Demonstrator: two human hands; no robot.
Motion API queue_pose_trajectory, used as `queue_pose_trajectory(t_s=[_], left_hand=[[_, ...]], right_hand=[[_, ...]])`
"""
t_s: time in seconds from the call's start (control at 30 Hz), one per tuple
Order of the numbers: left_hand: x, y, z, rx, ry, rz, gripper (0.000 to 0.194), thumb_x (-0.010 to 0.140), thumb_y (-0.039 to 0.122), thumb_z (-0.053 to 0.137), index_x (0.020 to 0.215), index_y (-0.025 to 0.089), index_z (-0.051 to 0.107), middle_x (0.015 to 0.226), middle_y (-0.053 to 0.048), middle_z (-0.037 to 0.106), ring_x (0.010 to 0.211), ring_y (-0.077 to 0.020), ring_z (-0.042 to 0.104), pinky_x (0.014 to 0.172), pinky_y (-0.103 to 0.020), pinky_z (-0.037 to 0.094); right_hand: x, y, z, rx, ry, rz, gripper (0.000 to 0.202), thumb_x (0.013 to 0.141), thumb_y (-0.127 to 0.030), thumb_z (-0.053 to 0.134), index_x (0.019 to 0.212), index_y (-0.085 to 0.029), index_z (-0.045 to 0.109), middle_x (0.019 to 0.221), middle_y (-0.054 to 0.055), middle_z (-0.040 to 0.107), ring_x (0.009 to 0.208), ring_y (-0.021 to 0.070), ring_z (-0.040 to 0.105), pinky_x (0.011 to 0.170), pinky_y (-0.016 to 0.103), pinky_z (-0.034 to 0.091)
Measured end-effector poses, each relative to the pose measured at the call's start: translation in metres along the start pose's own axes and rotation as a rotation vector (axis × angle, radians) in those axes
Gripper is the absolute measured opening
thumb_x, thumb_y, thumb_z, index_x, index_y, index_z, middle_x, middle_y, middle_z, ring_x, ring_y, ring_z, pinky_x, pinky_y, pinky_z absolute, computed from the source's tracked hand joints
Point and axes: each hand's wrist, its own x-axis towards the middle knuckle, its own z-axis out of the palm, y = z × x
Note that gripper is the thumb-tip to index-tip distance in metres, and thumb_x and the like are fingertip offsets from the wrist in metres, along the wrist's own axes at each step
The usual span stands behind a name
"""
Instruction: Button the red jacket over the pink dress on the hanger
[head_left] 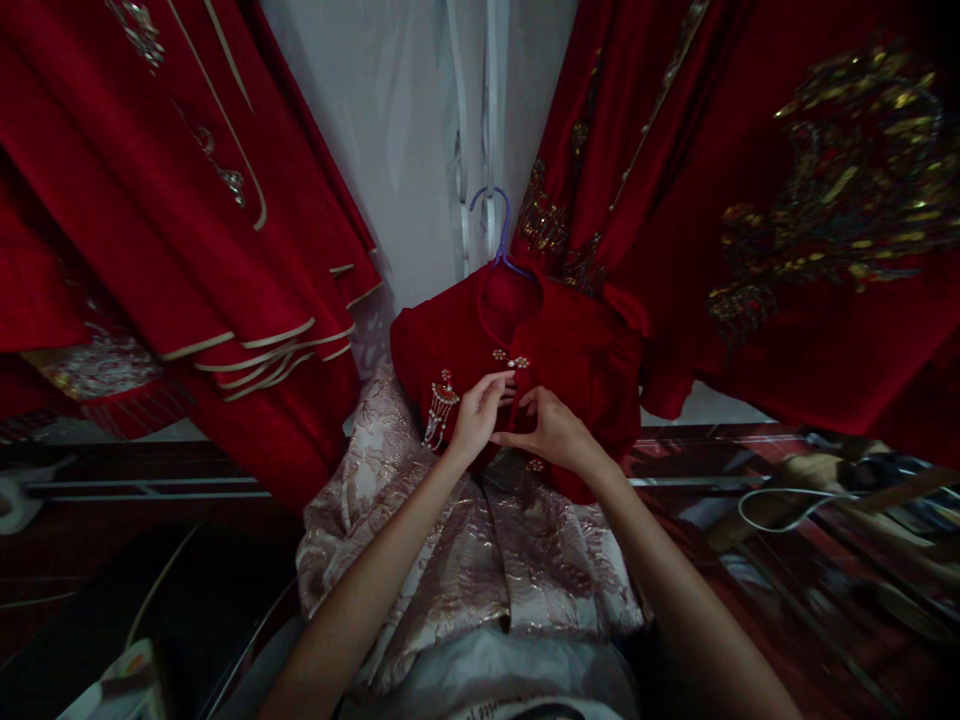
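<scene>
A red jacket (585, 400) hangs in front of me on a purple hanger (504, 225), with beaded flower fasteners (512, 361) at its neck and a tasselled ornament (439, 408) on its chest. My left hand (482, 408) is at the jacket's front opening just below the top fastener, its fingers bent together on the cloth edge. Facing it, my right hand (553, 428) has curled fingers on the other edge, while its thumb points left across the opening. Any small fastener between the fingertips is hidden. Below the jacket spreads a shiny pale brocade skirt (450, 560).
Red garments with pale piping (225, 250) hang at left. At right hangs a red garment with gold sequin embroidery (840, 180). Behind is a pale curtain (375, 110). A dark tabletop (195, 590) lies lower left; blurred wooden furniture (840, 520) stands lower right.
</scene>
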Motion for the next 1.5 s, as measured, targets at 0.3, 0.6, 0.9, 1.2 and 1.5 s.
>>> queue_pose_trajectory(t_s=[0.3,0.6,0.9,1.2,1.5], left_hand=[[-0.002,-0.001,-0.001,-0.074,-0.05,-0.015,0.037,0.091,0.042,0.045,0.113,0.017,0.061,0.114,-0.012,0.065,0.092,-0.0155,0.067,0.085,-0.033,0.055],[0.003,-0.014,0.01,-0.025,-0.04,-0.065,0.044,0.09,0.047,0.045,0.124,0.021,0.054,0.136,-0.011,0.051,0.106,-0.0197,0.061,0.075,-0.031,0.058],[-0.019,-0.017,-0.032,0.353,0.562,0.168,0.025,0.078,0.034,0.065,0.095,0.018,0.055,0.089,-0.003,0.057,0.074,-0.0097,0.056,0.061,-0.019,0.049],[-0.006,-0.044,-0.076,0.32,0.465,0.135,0.027,0.076,0.031,0.066,0.093,0.019,0.049,0.083,-0.001,0.059,0.076,-0.011,0.059,0.072,-0.024,0.049],[-0.003,-0.035,-0.076,0.344,0.431,0.182,0.022,0.076,0.026,0.065,0.093,0.018,0.055,0.087,-0.003,0.062,0.078,-0.0115,0.06,0.076,-0.026,0.049]], right_hand=[[0.008,0.01,-0.01,-0.107,-0.02,0.108,0.01,0.073,-0.028,0.058,0.076,-0.021,0.051,0.067,0.002,0.06,0.06,0.0172,0.057,0.056,0.027,0.038],[-0.006,0.0,-0.092,0.436,-0.145,0.025,0.01,0.073,-0.029,0.058,0.075,-0.021,0.053,0.067,0.0,0.059,0.054,0.0113,0.051,0.048,0.023,0.04],[-0.01,-0.002,-0.096,0.985,-0.617,-0.012,0.036,0.07,-0.022,0.074,0.095,-0.021,0.048,0.085,-0.002,0.05,0.07,0.0074,0.054,0.056,0.019,0.052],[0.014,-0.018,-0.02,0.942,-0.282,0.051,0.037,0.06,-0.029,0.082,0.079,-0.017,0.053,0.071,-0.002,0.06,0.06,0.0092,0.06,0.055,0.022,0.054],[0.055,-0.023,0.048,0.719,0.015,-0.084,0.022,0.074,-0.031,0.069,0.089,-0.016,0.067,0.08,0.003,0.066,0.067,0.0118,0.065,0.062,0.023,0.052]])
